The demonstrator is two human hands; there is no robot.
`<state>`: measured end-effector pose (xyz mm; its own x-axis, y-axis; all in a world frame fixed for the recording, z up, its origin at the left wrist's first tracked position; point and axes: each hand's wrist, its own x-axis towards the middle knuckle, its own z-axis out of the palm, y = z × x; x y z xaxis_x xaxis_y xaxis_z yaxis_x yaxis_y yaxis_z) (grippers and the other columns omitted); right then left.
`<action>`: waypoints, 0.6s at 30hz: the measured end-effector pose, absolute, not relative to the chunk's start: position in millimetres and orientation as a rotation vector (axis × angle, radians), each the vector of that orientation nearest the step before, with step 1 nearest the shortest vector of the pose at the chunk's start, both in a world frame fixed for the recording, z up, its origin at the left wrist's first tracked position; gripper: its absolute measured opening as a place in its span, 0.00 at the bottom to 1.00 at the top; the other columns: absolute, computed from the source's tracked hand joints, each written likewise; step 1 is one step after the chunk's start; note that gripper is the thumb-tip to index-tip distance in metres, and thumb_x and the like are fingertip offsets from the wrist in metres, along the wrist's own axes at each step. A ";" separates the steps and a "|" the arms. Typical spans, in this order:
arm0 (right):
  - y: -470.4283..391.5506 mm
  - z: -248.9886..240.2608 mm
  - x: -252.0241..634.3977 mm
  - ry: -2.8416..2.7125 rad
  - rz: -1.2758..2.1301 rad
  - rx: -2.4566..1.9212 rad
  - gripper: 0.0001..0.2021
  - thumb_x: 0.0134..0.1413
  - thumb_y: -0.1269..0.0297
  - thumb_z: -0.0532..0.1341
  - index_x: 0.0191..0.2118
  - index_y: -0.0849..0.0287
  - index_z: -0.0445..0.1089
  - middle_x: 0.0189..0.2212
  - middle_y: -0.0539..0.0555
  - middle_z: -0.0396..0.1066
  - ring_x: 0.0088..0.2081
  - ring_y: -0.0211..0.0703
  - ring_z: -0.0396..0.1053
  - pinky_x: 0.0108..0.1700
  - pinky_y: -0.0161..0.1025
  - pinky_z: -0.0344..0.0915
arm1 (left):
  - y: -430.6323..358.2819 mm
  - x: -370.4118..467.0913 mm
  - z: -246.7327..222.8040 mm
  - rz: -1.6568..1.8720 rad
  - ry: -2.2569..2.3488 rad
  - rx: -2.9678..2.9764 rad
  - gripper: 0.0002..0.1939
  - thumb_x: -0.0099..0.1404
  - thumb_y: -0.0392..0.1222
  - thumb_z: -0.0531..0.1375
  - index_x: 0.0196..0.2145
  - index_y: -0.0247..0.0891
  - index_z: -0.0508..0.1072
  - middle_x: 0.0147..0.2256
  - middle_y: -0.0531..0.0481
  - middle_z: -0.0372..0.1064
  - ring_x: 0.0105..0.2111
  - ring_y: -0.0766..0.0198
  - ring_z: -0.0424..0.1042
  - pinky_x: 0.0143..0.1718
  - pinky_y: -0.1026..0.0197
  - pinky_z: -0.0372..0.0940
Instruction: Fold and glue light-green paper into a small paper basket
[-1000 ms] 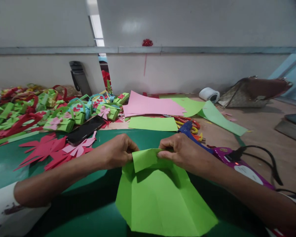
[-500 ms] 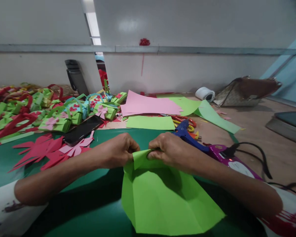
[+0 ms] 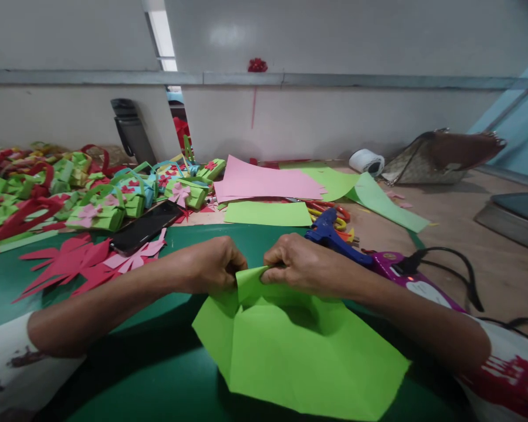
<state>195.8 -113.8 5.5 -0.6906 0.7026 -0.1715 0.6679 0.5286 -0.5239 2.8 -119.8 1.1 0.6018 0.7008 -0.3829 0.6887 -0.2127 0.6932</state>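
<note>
A creased sheet of bright green paper (image 3: 290,357) hangs from both my hands over the dark green mat (image 3: 145,384). My left hand (image 3: 215,264) is closed on the sheet's upper left edge, its fingertips partly hidden behind the paper. Just to the right, my right hand (image 3: 293,264) pinches the folded top edge between thumb and fingers. Fold lines run down the sheet, and its lower part flares out toward me. Beyond my right hand lies a blue glue gun (image 3: 328,231).
Small green paper baskets (image 3: 97,217) crowd the left. A black phone (image 3: 145,227) lies near red paper cutouts (image 3: 66,261). Pink sheets (image 3: 264,181) and a green strip (image 3: 268,214) sit ahead. At right are a purple power strip (image 3: 411,275), a handbag (image 3: 449,155) and a bottle (image 3: 132,132) far left.
The green sheet's lower part has spread wider, its left flap swinging out to the left. Both hands keep their hold in nearly the same place. The view has tilted slightly.
</note>
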 end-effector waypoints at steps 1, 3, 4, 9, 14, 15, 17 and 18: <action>-114.2 6.5 195.6 -2.704 0.877 -1.210 0.14 0.48 0.65 0.58 0.16 0.60 0.55 0.14 0.43 0.46 0.17 0.29 0.45 0.20 0.34 0.40 | -119.5 2.8 1.5 0.006 1.103 1.929 0.10 0.50 0.33 0.54 0.26 0.33 0.75 0.19 0.54 0.65 0.18 0.71 0.60 0.16 0.71 0.48; -115.1 8.2 195.1 -2.725 0.862 -1.206 0.14 0.47 0.67 0.59 0.16 0.60 0.56 0.14 0.43 0.47 0.17 0.29 0.45 0.21 0.34 0.40 | -119.2 2.9 1.7 -0.010 1.087 1.909 0.11 0.51 0.32 0.54 0.28 0.34 0.76 0.20 0.54 0.67 0.18 0.71 0.61 0.17 0.71 0.51; -115.6 8.8 194.8 -2.735 0.854 -1.197 0.13 0.47 0.68 0.59 0.16 0.60 0.57 0.13 0.43 0.47 0.17 0.29 0.45 0.21 0.34 0.40 | -119.2 3.0 1.7 -0.016 1.078 1.897 0.11 0.51 0.33 0.54 0.29 0.35 0.76 0.21 0.54 0.67 0.19 0.71 0.61 0.17 0.71 0.52; -116.8 7.9 193.0 -2.759 0.822 -1.146 0.16 0.52 0.64 0.58 0.16 0.61 0.60 0.13 0.43 0.45 0.17 0.30 0.45 0.22 0.35 0.41 | -120.8 3.1 2.7 -0.011 1.057 1.890 0.07 0.53 0.36 0.57 0.27 0.34 0.75 0.19 0.55 0.63 0.17 0.72 0.55 0.16 0.71 0.49; -116.5 5.3 192.0 -2.747 0.803 -1.188 0.16 0.52 0.63 0.57 0.16 0.61 0.62 0.13 0.43 0.43 0.17 0.30 0.43 0.22 0.36 0.40 | -120.9 2.3 7.4 -0.034 1.049 1.936 0.08 0.54 0.35 0.55 0.28 0.33 0.75 0.19 0.55 0.62 0.17 0.72 0.53 0.16 0.70 0.47; -116.4 5.1 191.9 -2.743 0.796 -1.197 0.16 0.52 0.63 0.58 0.16 0.61 0.62 0.13 0.43 0.43 0.17 0.30 0.43 0.22 0.36 0.40 | -120.5 2.1 8.4 -0.044 1.042 1.936 0.10 0.54 0.34 0.54 0.30 0.34 0.75 0.19 0.55 0.62 0.17 0.72 0.54 0.16 0.70 0.48; -116.7 5.0 191.8 -2.731 0.777 -1.212 0.16 0.51 0.63 0.58 0.15 0.60 0.60 0.13 0.43 0.44 0.17 0.30 0.44 0.22 0.36 0.40 | -119.6 1.4 10.1 -0.063 1.033 1.937 0.13 0.54 0.33 0.53 0.34 0.35 0.75 0.20 0.55 0.63 0.18 0.71 0.55 0.17 0.70 0.49; -117.1 5.1 191.7 -2.725 0.769 -1.215 0.17 0.50 0.63 0.57 0.15 0.60 0.58 0.13 0.43 0.44 0.18 0.31 0.45 0.22 0.36 0.40 | -119.1 1.1 10.7 -0.068 1.031 1.940 0.13 0.53 0.32 0.53 0.34 0.35 0.75 0.20 0.55 0.63 0.18 0.71 0.56 0.17 0.70 0.50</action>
<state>191.7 -117.1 5.1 -0.6875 0.7120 -0.1427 0.6815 0.5649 -0.4652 1.1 -119.1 10.7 0.6491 0.6323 -0.4228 0.6821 -0.2378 0.6915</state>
